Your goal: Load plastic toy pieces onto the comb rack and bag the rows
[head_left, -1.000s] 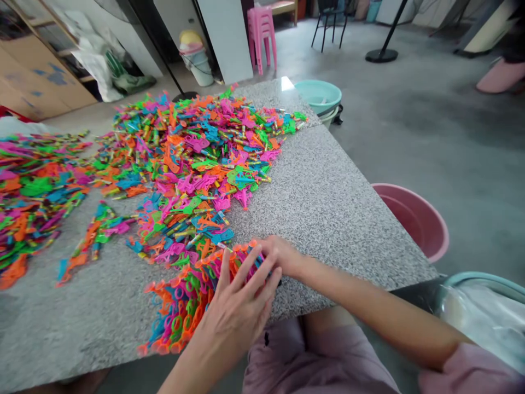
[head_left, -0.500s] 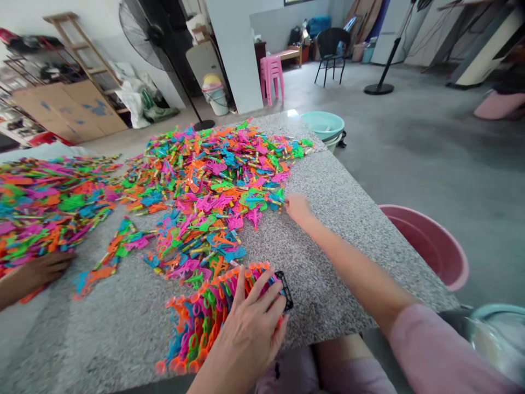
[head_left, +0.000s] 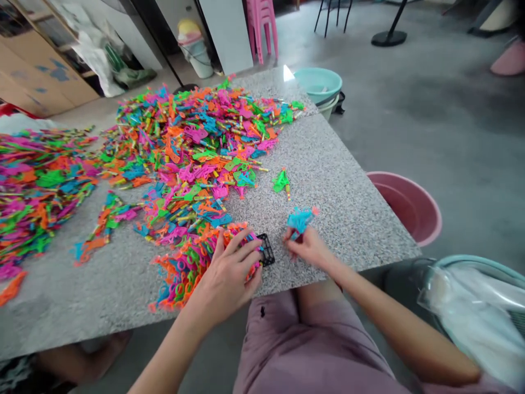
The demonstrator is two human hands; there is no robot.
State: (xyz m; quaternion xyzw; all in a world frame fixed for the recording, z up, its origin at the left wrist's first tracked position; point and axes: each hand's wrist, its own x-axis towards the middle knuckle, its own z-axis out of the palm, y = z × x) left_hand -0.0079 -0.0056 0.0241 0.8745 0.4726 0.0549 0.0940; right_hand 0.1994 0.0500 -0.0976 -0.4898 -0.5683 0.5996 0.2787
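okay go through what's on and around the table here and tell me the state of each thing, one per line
Left hand: flat on the stacked toys.
Right hand: gripping a blue toy.
Green toy: lying apart from the pile.
Toy pile: loose, spread out.
Black frame: on the table.
Pink basin: upright on the floor.

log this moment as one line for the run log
left hand: flat on stacked toy row by black tray | right hand: grip on blue toy piece | green piece lies apart from pile
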